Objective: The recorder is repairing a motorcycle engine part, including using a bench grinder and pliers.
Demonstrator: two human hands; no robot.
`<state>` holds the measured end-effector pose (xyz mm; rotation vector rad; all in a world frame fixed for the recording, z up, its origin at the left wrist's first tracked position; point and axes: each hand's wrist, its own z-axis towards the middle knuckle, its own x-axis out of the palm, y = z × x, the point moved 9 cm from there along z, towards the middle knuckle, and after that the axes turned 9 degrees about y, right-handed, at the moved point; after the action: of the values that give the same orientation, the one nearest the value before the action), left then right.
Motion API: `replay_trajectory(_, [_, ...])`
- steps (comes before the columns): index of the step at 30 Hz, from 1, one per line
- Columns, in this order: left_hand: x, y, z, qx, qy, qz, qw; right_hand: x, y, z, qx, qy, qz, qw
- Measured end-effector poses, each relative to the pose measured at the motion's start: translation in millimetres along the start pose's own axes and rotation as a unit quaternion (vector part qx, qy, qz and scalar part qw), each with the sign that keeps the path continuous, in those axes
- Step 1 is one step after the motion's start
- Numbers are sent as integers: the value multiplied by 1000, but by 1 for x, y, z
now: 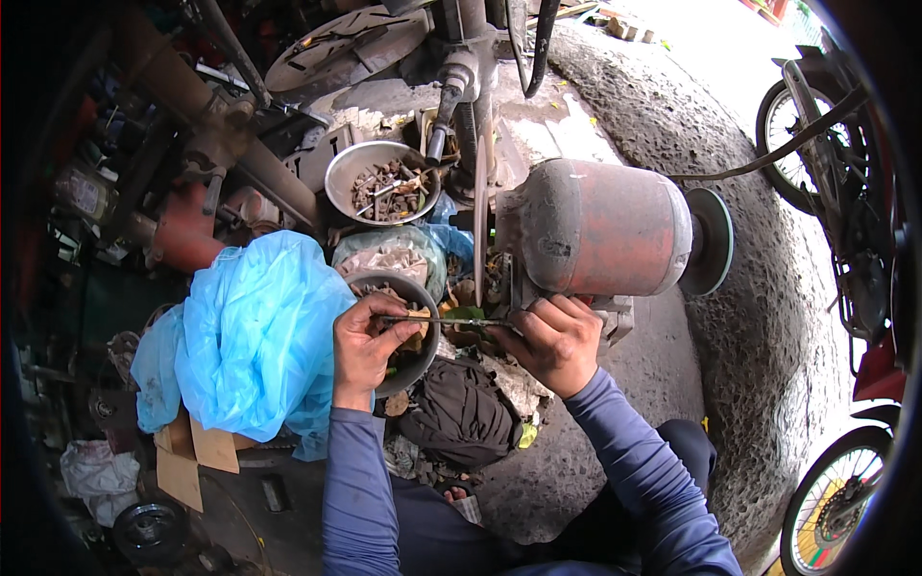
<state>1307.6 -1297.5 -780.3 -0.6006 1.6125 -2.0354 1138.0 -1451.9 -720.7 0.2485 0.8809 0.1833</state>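
Between my two hands a thin dark metal rod [444, 321] is held level, just on my side of a bench grinder's thin upright wheel [480, 230]. My left hand [367, 341] pinches its left end, over the rim of a grey bowl [420, 363]. The right end lies in the closed fingers of my right hand [555, 338], below the grinder's rusty motor housing [605, 228]. I cannot tell whether the rod touches the wheel. A second, pale green-edged wheel [711, 242] sits on the motor's right end.
A metal bowl [382, 182] of small metal parts stands behind the wheel. To the left bulges a blue plastic bag [264, 331] beside cardboard [213, 444]. Dark cloth [461, 413] lies below my hands. Drill-like machine columns [469, 58] rise behind; motorcycle wheels [840, 499] line the right.
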Motion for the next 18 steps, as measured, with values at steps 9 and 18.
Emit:
replay_trajectory(9, [-10,26,1,-70,-61,1,996,7,-12,5,83,49,29,995])
replay_trajectory(18, [-8,29,5,-69,-60,-8,996,7,-15,6,107,47,38,992])
